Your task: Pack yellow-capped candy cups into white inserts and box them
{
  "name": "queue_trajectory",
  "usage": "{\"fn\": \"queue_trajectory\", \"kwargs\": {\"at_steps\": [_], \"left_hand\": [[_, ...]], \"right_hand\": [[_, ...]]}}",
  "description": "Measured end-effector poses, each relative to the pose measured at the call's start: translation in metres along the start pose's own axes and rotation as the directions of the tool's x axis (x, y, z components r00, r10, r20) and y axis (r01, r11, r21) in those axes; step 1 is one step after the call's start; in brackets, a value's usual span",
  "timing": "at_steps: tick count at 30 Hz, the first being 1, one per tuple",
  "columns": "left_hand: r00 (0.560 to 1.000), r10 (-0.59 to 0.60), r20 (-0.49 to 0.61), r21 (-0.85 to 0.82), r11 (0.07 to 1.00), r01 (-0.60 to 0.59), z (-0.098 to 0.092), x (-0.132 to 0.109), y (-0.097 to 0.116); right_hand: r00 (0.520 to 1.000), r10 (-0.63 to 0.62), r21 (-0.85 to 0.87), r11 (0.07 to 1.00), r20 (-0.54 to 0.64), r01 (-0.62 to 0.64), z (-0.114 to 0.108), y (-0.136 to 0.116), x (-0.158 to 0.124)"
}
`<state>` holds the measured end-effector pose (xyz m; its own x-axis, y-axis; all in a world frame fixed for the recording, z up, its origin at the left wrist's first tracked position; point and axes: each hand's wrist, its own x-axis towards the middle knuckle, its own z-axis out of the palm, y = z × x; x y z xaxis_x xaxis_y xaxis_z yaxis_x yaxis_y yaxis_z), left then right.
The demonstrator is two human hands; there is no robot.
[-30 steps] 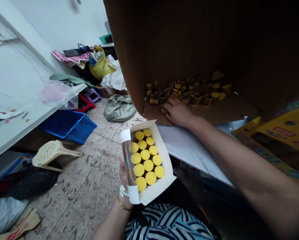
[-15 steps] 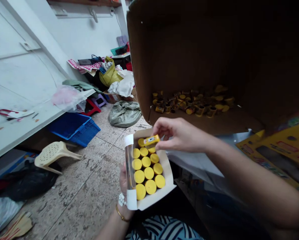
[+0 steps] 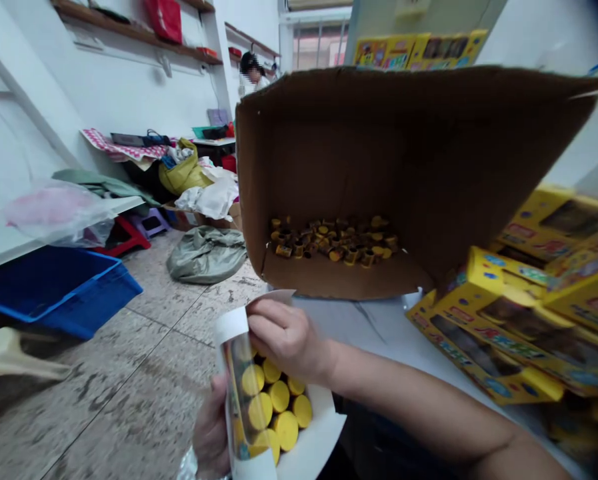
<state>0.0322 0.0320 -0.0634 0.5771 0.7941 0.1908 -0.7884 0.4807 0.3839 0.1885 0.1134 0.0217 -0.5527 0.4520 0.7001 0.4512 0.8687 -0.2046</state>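
Note:
My left hand is wrapped round the side of a small open box with a clear window. Rows of yellow-capped tubs fill the part of it that shows. Over its far end lies my right hand, fingers bent and pressed together; what they hold, if anything, is hidden. Beyond stands a big cardboard carton on its side, its opening toward me, with many small yellow tubs loose on its floor.
Yellow printed boxes are stacked at the right. A blue crate and a cream stool stand at the left. A grey-green sack lies on the floor. A person is in the far background.
The view has turned right and up. The small box now sits lower in view. My right hand has moved onto the box's far end; the yellow tub it held no longer shows.

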Motion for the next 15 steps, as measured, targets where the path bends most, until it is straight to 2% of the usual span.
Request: {"fn": "queue_trajectory", "kwargs": {"at_steps": [2,4,5,6,7,8,9,10,11,12,13,15], "left_hand": [[0.999,-0.01,0.046,-0.02,1.0,0.011,0.004,0.005,0.002],[0.998,-0.005,0.068,-0.038,0.999,0.007,0.007,0.009,0.006],[0.997,0.012,0.078,-0.042,0.999,-0.009,0.008,0.011,0.009],[0.995,0.036,0.091,-0.047,0.998,-0.032,0.009,0.012,0.012],[0.993,0.053,0.102,-0.048,0.998,-0.048,0.01,0.014,0.016],[0.992,0.066,0.111,-0.046,0.997,-0.062,0.012,0.015,0.02],[0.991,0.073,0.115,-0.04,0.997,-0.069,0.014,0.018,0.024],[0.99,0.08,0.114,-0.03,0.997,-0.077,0.017,0.021,0.028],[0.99,0.095,0.105,-0.021,0.995,-0.093,0.021,0.024,0.031],[0.989,0.111,0.093,-0.012,0.994,-0.111,0.024,0.028,0.034],[0.989,0.128,0.077,-0.003,0.992,-0.128,0.026,0.032,0.035],[0.987,0.156,0.047,0.003,0.988,-0.157,0.026,0.038,0.036]], "right_hand": [[0.987,-0.06,0.09,0.995,0.152,0.047,-0.008,0.006,0.005],[0.961,-0.061,0.175,0.984,0.272,0.013,-0.024,0.022,0.011],[0.954,0.033,0.135,0.988,0.299,-0.077,-0.035,0.034,0.013],[0.93,0.207,0.006,0.976,0.303,-0.219,-0.048,0.05,0.014],[0.868,0.423,-0.185,0.904,0.261,-0.385,-0.06,0.067,0.013],[0.767,0.62,-0.385,0.757,0.167,-0.528,-0.072,0.084,0.012],[0.657,0.749,-0.544,0.585,0.08,-0.601,-0.081,0.101,0.009],[0.584,0.811,-0.624,0.471,0.029,-0.624,-0.088,0.117,0.005],[0.533,0.846,-0.672,0.399,0.007,-0.624,-0.09,0.129,0.001],[0.511,0.86,-0.69,0.378,0.013,-0.618,-0.088,0.138,-0.002],[0.509,0.86,-0.692,0.388,0.035,-0.608,-0.084,0.143,-0.005],[0.535,0.841,-0.692,0.432,0.079,-0.578,-0.069,0.146,-0.009]]}}
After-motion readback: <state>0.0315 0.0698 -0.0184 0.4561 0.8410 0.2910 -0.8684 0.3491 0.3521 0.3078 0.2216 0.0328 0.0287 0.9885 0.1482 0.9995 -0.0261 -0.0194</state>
